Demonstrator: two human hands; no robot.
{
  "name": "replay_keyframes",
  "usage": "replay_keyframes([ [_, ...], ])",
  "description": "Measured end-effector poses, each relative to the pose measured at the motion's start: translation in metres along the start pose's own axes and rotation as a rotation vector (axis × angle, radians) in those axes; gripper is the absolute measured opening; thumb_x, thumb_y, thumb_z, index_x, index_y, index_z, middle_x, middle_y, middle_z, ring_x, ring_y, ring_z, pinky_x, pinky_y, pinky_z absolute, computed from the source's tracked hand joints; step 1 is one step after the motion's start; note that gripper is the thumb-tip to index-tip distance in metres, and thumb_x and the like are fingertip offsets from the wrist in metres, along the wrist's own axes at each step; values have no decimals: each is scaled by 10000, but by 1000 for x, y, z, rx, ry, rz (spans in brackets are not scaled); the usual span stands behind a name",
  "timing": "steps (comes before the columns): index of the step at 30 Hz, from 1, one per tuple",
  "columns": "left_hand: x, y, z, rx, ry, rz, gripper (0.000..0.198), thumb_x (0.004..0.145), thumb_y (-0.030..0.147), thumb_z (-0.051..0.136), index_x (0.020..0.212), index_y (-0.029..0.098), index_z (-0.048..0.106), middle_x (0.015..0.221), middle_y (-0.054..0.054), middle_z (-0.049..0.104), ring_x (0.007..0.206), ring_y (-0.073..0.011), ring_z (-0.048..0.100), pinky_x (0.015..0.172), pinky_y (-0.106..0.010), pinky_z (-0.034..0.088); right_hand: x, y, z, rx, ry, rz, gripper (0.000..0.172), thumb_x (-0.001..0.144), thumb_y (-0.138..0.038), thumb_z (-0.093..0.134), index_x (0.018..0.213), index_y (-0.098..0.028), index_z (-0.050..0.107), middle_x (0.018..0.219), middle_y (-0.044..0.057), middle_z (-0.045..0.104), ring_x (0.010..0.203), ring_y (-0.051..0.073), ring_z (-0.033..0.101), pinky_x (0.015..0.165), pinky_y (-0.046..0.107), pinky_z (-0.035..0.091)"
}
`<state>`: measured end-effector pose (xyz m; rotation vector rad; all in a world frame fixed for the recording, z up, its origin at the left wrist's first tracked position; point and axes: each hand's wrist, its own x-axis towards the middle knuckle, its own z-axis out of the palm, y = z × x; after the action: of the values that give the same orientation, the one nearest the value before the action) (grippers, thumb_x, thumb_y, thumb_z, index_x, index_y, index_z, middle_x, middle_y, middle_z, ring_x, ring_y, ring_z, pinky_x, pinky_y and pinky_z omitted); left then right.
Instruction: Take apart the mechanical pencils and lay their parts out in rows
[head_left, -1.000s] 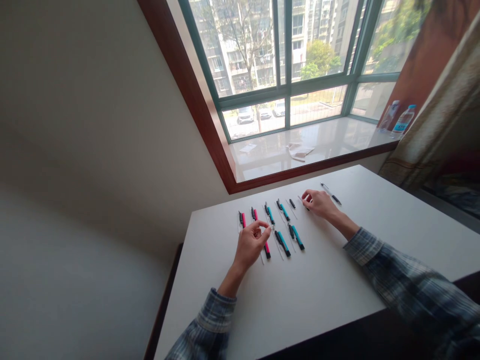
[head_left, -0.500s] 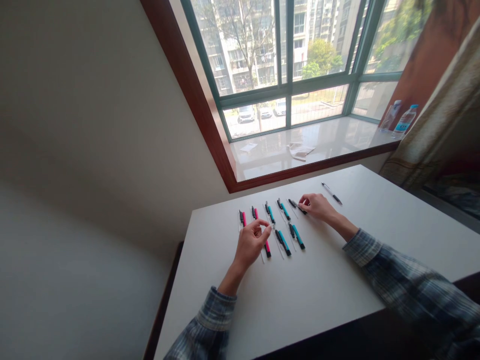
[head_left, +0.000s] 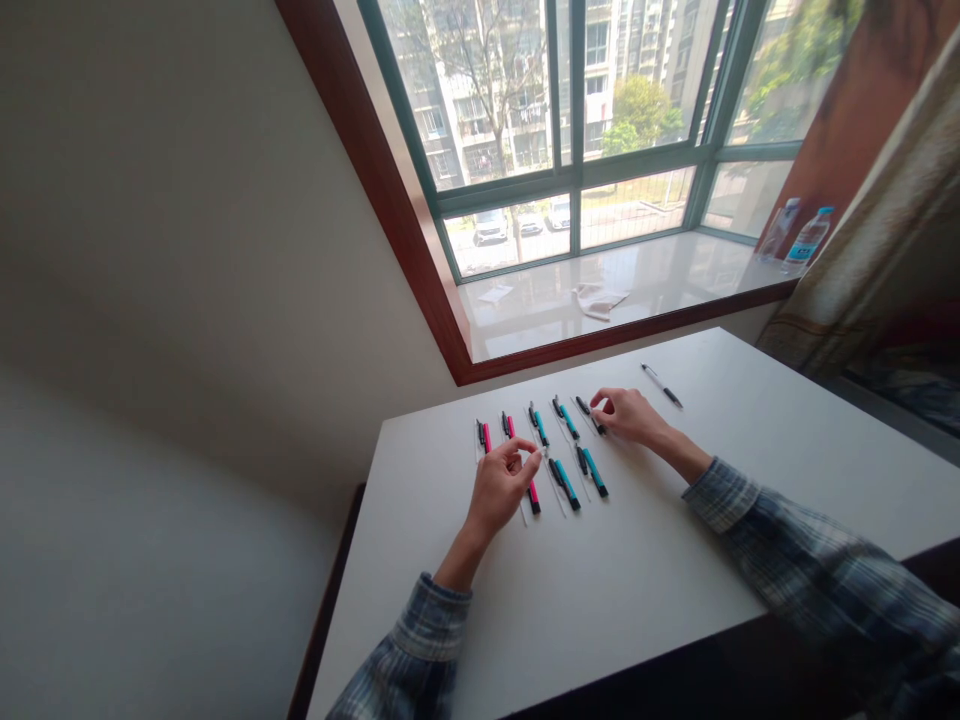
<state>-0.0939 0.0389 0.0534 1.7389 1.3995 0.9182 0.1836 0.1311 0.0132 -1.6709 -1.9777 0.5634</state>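
Observation:
My right hand (head_left: 628, 414) is at the far side of the white table (head_left: 645, 560), its fingertips closed on a dark pen barrel (head_left: 599, 427). Just left of that barrel lie a black pen part (head_left: 581, 404) and a thin pale refill. My left hand (head_left: 501, 487) hovers over the nearer row with thumb and index finger pinched; whatever is between them is too small to name. It partly covers a pink barrel (head_left: 534, 497). Teal barrels (head_left: 594, 472) with black clip parts and refills lie in two rows, and pink barrels (head_left: 486, 437) lie at the left.
A whole white-and-black pen (head_left: 661, 386) lies at the back right of the table. Behind stands a window sill (head_left: 540, 325) with crumpled paper (head_left: 598, 300) and two plastic bottles (head_left: 808, 240). A curtain (head_left: 847, 220) hangs at the right.
My right hand has shifted slightly left, bringing the dark barrel closer to the black part and refill. My left hand has stayed pinched in place.

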Motion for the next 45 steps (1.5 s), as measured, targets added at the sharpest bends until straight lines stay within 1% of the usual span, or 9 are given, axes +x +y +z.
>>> replay_keyframes([
  [10,0,1,0,0,-4,4,348,899,518,633,884,176,695,546,84,309,524,-104,265,539,-235,242,0,0,0,19,-3,1,167,917,-333,632,990,-232,743,794,11,781,672,172,700,672,257,482],
  [13,0,1,0,-3,-5,1,357,894,528,635,880,176,695,545,84,311,522,-104,269,539,-233,243,0,0,0,-18,23,-16,198,949,-355,607,1023,-231,742,839,25,778,703,186,697,701,280,495],
  [16,0,0,0,-3,-11,-4,370,893,540,633,886,175,695,545,84,315,517,-105,274,539,-234,241,1,1,2,-87,109,-129,261,1003,-353,534,1103,-240,747,1083,78,754,937,243,690,836,345,517],
  [18,-1,0,1,-3,-18,-5,372,890,543,636,890,176,695,545,83,318,515,-104,279,539,-233,242,3,2,6,-127,136,-234,305,1028,-341,491,1181,-261,743,1285,102,675,1153,289,616,973,407,495],
  [20,-2,0,2,-1,-18,-6,370,887,542,640,887,177,695,544,83,319,513,-103,281,538,-233,242,6,4,11,-164,121,-303,338,1038,-334,473,1257,-287,726,1429,110,578,1305,323,512,1085,466,437],
  [23,-3,1,4,-2,-14,-11,373,880,546,641,876,178,696,538,83,320,509,-103,284,534,-233,242,8,8,20,-219,79,-335,366,1046,-348,464,1329,-327,695,1548,107,468,1405,357,407,1144,531,379],
  [27,-3,2,6,-8,-14,-13,388,870,560,645,869,176,700,531,82,326,502,-103,286,530,-234,243,9,9,25,-258,53,-329,363,1052,-396,464,1330,-350,693,1588,96,423,1425,365,382,1147,549,371],
  [34,-3,-1,7,-6,-21,-4,388,891,553,634,892,171,701,538,85,317,506,-101,274,529,-235,236,9,7,24,-266,40,-309,374,1031,-446,514,1314,-289,701,1566,150,441,1413,379,405,1134,551,387],
  [45,-3,-1,7,0,-22,4,390,887,567,638,874,182,700,536,83,307,503,-105,272,525,-237,235,9,9,23,-229,88,-346,382,1014,-449,553,1326,-278,691,1556,136,459,1409,361,418,1143,536,404],
])
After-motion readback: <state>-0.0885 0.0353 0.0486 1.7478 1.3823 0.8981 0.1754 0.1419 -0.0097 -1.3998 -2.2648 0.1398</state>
